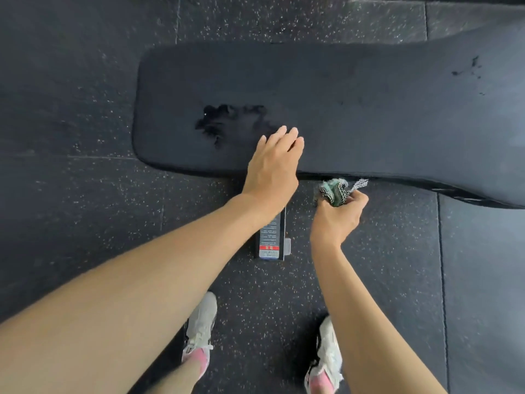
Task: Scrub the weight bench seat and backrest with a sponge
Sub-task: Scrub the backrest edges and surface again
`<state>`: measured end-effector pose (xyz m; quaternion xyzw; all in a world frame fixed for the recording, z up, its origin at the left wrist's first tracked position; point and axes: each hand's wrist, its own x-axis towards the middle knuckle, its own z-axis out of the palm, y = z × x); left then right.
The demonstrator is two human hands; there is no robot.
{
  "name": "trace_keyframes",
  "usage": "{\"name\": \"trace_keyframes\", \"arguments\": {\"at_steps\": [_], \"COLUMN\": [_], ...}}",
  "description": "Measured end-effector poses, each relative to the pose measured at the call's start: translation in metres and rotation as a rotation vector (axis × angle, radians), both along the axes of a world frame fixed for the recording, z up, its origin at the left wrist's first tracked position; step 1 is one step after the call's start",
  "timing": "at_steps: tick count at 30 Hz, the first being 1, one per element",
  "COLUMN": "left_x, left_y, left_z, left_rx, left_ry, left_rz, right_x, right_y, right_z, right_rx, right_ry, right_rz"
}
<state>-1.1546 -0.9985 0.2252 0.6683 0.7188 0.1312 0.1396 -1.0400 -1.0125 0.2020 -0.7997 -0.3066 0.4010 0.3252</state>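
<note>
Clutching a sponge (pixel 333 191) in right hand (pixel 338 217), left hand (pixel 272 169) flat on bench (pixel 341 109).

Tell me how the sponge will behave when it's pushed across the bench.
Probably soft: the sponge is bunched up in the right hand. Likely light, held by one hand. Its mesh may drag on dry bench yet slide over the wet patch.
</note>
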Motion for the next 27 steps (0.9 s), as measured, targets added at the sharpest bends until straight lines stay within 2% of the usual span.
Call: {"name": "trace_keyframes", "arguments": {"at_steps": [7, 12, 20, 27], "left_x": [0.018, 0.024, 0.025, 0.021], "left_y": [-0.007, -0.009, -0.009, -0.004], "left_z": [-0.017, -0.022, -0.043, -0.065], "left_rx": [0.090, 0.161, 0.329, 0.582], "left_ry": [0.056, 0.099, 0.181, 0.237], "left_rz": [0.112, 0.131, 0.154, 0.155], "right_x": [0.024, 0.029, 0.015, -0.003], "right_y": [0.006, 0.009, 0.005, -0.009], "right_z": [0.000, -0.008, -0.026, -0.060], "right_rx": [0.043, 0.080, 0.248, 0.439], "right_ry": [0.063, 0.053, 0.044, 0.044], "right_rz": [0.131, 0.147, 0.118, 0.252]}}
